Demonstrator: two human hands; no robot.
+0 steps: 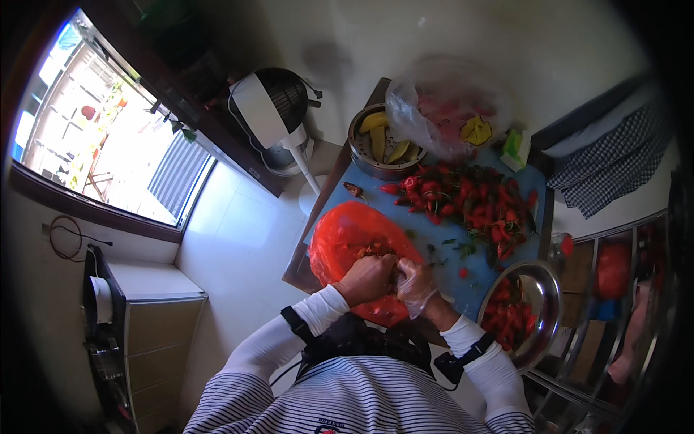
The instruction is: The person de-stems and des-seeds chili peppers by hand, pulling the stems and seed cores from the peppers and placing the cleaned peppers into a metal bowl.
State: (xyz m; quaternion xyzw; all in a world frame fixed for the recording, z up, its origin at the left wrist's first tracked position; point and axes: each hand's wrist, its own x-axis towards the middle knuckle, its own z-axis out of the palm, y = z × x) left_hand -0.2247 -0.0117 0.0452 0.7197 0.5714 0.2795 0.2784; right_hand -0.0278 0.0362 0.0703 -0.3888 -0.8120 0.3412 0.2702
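Observation:
My left hand is bare and curled into a fist over the mouth of a red plastic bag. Close against it is my right hand, in a clear plastic glove with its fingers bent. Whatever may be between the fingertips is hidden. Brownish scraps show inside the bag, which sits at the near left of a blue table surface. Beyond my hands spreads a heap of red chili peppers, some with green stems. To the right, a steel bowl contains more red pepper pieces.
A steel steamer pot with yellow-green pieces stands at the table's far left. Beside it are a clear plastic bag and a green-and-white box. One dried pepper lies near the left edge. A white stand fan is beyond the table.

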